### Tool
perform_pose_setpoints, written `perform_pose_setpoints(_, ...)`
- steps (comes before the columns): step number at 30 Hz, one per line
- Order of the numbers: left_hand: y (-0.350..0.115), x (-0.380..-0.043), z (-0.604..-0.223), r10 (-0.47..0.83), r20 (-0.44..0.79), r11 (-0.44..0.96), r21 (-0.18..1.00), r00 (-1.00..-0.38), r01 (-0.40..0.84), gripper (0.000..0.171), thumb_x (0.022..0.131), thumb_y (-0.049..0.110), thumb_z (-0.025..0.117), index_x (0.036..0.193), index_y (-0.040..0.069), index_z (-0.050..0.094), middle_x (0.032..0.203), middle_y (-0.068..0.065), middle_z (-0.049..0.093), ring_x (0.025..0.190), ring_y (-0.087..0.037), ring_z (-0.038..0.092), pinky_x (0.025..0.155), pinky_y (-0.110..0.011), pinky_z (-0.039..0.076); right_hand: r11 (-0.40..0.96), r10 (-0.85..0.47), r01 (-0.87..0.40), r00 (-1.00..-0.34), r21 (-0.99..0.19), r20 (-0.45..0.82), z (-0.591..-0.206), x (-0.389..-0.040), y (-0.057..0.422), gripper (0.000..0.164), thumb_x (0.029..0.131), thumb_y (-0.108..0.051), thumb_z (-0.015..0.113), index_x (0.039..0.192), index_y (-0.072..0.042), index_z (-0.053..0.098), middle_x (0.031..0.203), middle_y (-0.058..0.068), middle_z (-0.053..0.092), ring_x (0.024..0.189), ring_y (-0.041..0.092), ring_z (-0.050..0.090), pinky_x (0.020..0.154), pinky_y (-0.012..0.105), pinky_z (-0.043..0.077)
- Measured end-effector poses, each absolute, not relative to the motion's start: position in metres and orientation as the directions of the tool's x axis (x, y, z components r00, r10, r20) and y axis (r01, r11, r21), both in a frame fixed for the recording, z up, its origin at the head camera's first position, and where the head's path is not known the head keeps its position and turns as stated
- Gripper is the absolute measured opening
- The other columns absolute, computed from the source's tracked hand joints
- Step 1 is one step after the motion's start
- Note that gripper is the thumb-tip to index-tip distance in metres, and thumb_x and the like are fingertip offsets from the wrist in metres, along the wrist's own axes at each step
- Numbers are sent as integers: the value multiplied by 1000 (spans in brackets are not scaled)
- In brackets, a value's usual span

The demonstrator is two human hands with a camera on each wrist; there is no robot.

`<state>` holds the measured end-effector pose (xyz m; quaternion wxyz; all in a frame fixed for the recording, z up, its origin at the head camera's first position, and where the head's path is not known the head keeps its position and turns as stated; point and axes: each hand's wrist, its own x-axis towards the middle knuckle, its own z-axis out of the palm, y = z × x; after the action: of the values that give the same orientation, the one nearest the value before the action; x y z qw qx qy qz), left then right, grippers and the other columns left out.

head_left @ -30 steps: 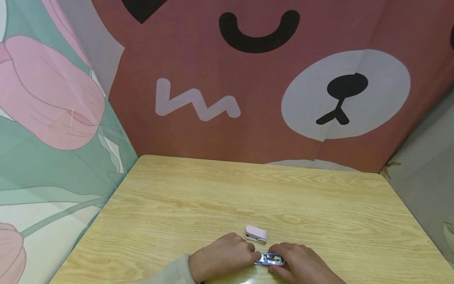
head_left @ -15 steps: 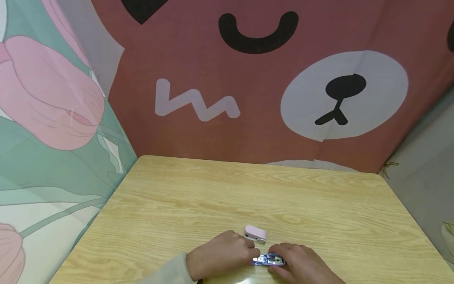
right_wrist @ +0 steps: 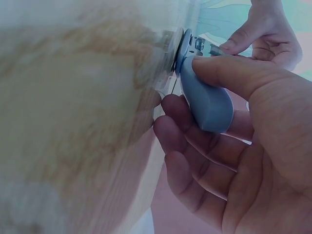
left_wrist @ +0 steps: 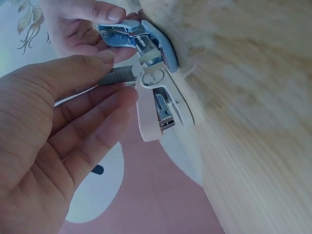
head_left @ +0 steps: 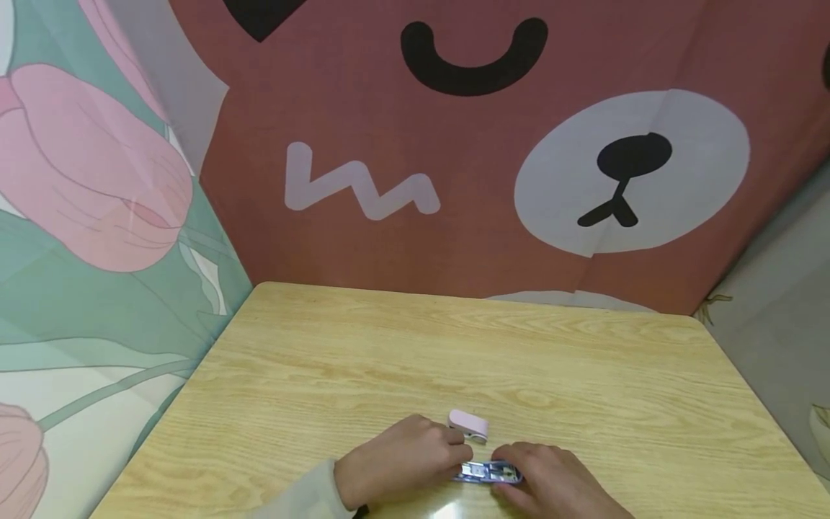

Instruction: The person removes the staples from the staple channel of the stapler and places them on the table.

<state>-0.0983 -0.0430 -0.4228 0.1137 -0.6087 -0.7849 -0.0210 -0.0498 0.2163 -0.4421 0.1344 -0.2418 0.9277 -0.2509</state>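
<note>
My right hand (head_left: 551,476) grips a small blue stapler (head_left: 483,472) by one end, low over the table. In the left wrist view its cover is swung up, baring the metal staple channel (left_wrist: 147,51). Between thumb and fingers, my left hand (head_left: 411,458) pinches a short grey strip of staples (left_wrist: 117,76), close to the channel. Whether the strip touches the stapler cannot be told. Behind the hands, a pink and white stapler (head_left: 468,424) lies on the table, its near left corner covered by left-hand fingers. The right wrist view shows the blue cover (right_wrist: 209,105) under the right thumb.
The wood-patterned table (head_left: 389,346) stretches away from the hands. Behind it hangs a reddish-brown cloth (head_left: 363,252) with a bear face. A flowered cloth (head_left: 117,303) borders the left side, a grey one (head_left: 791,303) the right.
My left hand has shifted slightly to the left along the blue stapler, so more of its metal channel shows. The right hand and the pink stapler stay about where they were.
</note>
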Motion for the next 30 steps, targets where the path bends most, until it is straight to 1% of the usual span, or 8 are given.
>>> perform_pose_setpoints(7, -51, -99, -421, 942, 205, 305, -186, -267, 934, 6, 96, 21, 75, 94, 23, 70, 89, 15, 64, 69, 6, 46, 58, -11, 38, 760, -515, -386, -848, -523, -123, -443, -50, 216, 26, 94, -41, 75, 108, -20, 72, 86, -24, 56, 70, -1, 49, 63, 27, 45)
perform_pose_setpoints(12, -63, -101, -423, 933, 186, 345, -229, -307, 910, 6, 95, 20, 75, 95, 23, 70, 87, 13, 59, 65, 3, 45, 56, -13, 39, 766, -509, -373, -849, -524, -141, -442, -51, 215, 28, 93, -43, 75, 109, -19, 72, 86, -24, 56, 70, -1, 49, 62, 27, 44)
perform_pose_setpoints(17, -75, -106, -427, 921, 146, 385, -221, -360, 896, 9, 93, 13, 77, 93, 21, 71, 80, 10, 54, 59, 1, 39, 52, -14, 37, 774, -497, -358, -854, -522, -152, -441, -50, 215, 29, 92, -42, 76, 109, -18, 73, 84, -23, 56, 69, 0, 49, 61, 27, 43)
perform_pose_setpoints(19, -80, -107, -428, 916, 132, 401, -216, -380, 890, 11, 91, 12, 78, 91, 20, 71, 79, 9, 55, 58, 1, 41, 52, -16, 39, 778, -493, -353, -856, -520, -158, -440, -50, 215, 29, 92, -41, 77, 109, -18, 73, 83, -23, 56, 69, 0, 49, 61, 27, 43)
perform_pose_setpoints(22, -85, -108, -430, 912, 104, 409, -222, -396, 885, 10, 91, 13, 78, 89, 21, 73, 78, 9, 58, 60, 0, 48, 53, -17, 43, 784, -491, -353, -856, -512, -162, -441, -49, 215, 29, 92, -40, 77, 109, -18, 73, 83, -23, 55, 68, 0, 48, 62, 27, 43)
perform_pose_setpoints(25, -88, -107, -432, 915, 70, 404, -201, -398, 893, 10, 92, 15, 77, 88, 23, 73, 79, 10, 59, 61, 0, 50, 54, -17, 44, 785, -495, -366, -855, -500, -151, -442, -49, 215, 29, 91, -40, 78, 109, -18, 73, 82, -23, 55, 68, 0, 48, 61, 27, 43)
perform_pose_setpoints(30, -92, -107, -434, 928, 45, 372, -101, -369, 923, 13, 94, 23, 76, 83, 27, 72, 77, 14, 56, 60, 4, 43, 54, -14, 39, 783, -503, -384, -853, -489, -136, -442, -50, 215, 30, 92, -42, 77, 109, -18, 73, 84, -23, 55, 68, 0, 47, 60, 28, 42)
